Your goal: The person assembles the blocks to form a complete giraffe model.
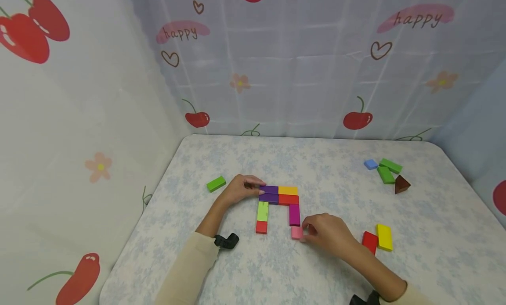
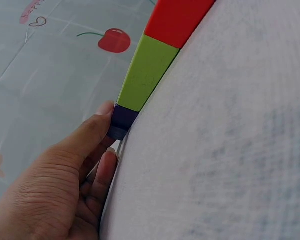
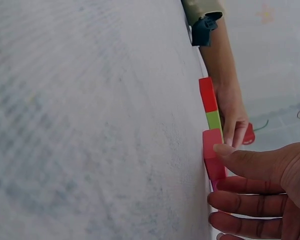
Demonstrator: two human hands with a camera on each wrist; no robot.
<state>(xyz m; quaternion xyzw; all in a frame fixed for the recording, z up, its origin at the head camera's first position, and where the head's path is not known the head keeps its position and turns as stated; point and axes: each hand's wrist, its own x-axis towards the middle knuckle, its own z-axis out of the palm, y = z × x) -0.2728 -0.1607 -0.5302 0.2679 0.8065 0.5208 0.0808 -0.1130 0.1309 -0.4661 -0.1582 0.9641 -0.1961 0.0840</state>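
Flat on the table, coloured blocks form an arch-like outline. Two purple blocks point(image 1: 269, 194), an orange-yellow block point(image 1: 288, 190) and a red block point(image 1: 288, 200) make its top. Down the left side run a lime block point(image 1: 262, 211) and a small red block point(image 1: 261, 227); down the right, a magenta block point(image 1: 294, 215) and a pink block point(image 1: 296, 233). My left hand point(image 1: 242, 189) holds the left end of the purple blocks between thumb and finger. My right hand point(image 1: 329, 233) pinches the pink block; its thumb point(image 3: 245, 159) lies on the near end.
A green block point(image 1: 216, 184) lies left of the left hand. Beside the right forearm are a red block point(image 1: 370, 242) and a yellow block point(image 1: 384, 237). Farther back right sit a blue block point(image 1: 370, 164), two green blocks point(image 1: 386, 175) and a brown triangular block point(image 1: 402, 184).
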